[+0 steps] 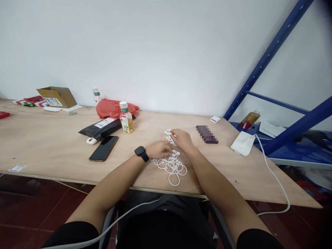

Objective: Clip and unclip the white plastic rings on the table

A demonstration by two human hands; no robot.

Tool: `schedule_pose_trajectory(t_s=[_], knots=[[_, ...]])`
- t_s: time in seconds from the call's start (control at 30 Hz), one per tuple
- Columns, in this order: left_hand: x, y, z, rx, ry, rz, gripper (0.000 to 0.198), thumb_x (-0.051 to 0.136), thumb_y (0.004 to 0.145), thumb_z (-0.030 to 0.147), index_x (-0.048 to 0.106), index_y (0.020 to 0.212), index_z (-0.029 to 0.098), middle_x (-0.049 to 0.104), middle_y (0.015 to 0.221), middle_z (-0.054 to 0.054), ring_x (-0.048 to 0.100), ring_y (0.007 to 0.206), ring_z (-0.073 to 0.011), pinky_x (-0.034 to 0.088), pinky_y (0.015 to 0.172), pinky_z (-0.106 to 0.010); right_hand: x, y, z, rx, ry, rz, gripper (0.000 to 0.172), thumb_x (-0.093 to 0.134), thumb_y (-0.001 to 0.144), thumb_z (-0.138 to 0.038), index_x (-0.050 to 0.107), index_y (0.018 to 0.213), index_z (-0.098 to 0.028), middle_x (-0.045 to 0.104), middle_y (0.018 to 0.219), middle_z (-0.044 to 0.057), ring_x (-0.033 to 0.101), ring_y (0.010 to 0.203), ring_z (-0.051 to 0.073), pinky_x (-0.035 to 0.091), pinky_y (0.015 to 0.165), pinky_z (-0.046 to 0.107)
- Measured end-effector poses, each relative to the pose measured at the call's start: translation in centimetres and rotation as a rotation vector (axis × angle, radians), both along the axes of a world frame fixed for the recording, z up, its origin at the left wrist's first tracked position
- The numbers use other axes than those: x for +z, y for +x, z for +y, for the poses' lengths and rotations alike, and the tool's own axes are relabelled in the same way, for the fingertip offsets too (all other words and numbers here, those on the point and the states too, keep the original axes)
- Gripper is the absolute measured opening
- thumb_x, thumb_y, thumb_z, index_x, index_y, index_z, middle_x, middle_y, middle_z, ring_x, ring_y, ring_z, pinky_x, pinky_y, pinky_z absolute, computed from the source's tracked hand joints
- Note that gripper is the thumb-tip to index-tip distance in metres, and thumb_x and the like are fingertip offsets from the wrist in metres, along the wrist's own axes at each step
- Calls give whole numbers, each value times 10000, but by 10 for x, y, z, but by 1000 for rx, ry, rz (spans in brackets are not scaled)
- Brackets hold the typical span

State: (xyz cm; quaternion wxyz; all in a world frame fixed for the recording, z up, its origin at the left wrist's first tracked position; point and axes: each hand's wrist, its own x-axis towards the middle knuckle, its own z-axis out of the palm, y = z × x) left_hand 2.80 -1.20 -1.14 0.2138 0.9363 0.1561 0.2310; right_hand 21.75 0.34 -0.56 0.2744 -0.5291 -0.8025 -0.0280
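Note:
White plastic rings with small tabs, like curtain rings, lie in two groups on the table in front of me. The larger pile of rings (169, 167) is on the near side, with one ring (174, 179) closest to the table edge. A smaller group of rings (168, 131) sits farther off. My left hand (159, 149), a black watch on its wrist, is curled at the far edge of the larger pile; what its fingertips hold is hidden. Bent over the smaller group, my right hand (182, 139) has its fingers closed on a white ring there.
Left of my hands are a phone (104, 148), an earbud case (91, 140), a black parcel (101, 128), a drink bottle (126, 119) and a red bag (110, 108). To the right lie a blurred-out dark object (206, 134) and a white charger (242, 142) with a cable.

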Motion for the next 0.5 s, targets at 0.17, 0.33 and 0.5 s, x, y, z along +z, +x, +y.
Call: schedule_pose_trajectory(t_s=[0.17, 0.33, 0.5], knots=[[1, -8, 6, 136, -12, -149, 139, 601, 882, 269, 687, 830, 173, 689, 992, -83, 630, 962, -183, 485, 921, -334, -3, -5, 1, 58, 11, 292, 191, 536, 901, -282, 710, 954, -223, 733, 943, 39, 653, 872, 190, 479, 804, 302], [4, -17, 8, 353, 23, -336, 123, 612, 878, 270, 695, 862, 181, 647, 1127, -115, 618, 1062, -207, 483, 973, -384, -13, -10, 6, 154, -157, 687, 282, 557, 876, -408, 717, 956, -190, 738, 867, 41, 655, 740, 174, 507, 665, 275], [3, -16, 7, 396, 54, -355, 102, 628, 869, 258, 709, 891, 200, 610, 1240, -112, 591, 1146, -225, 482, 1001, -403, -15, -16, 5, 225, -275, 859, 316, 611, 826, -447, 713, 956, -177, 730, 835, 50, 648, 693, 171, 508, 599, 263]])
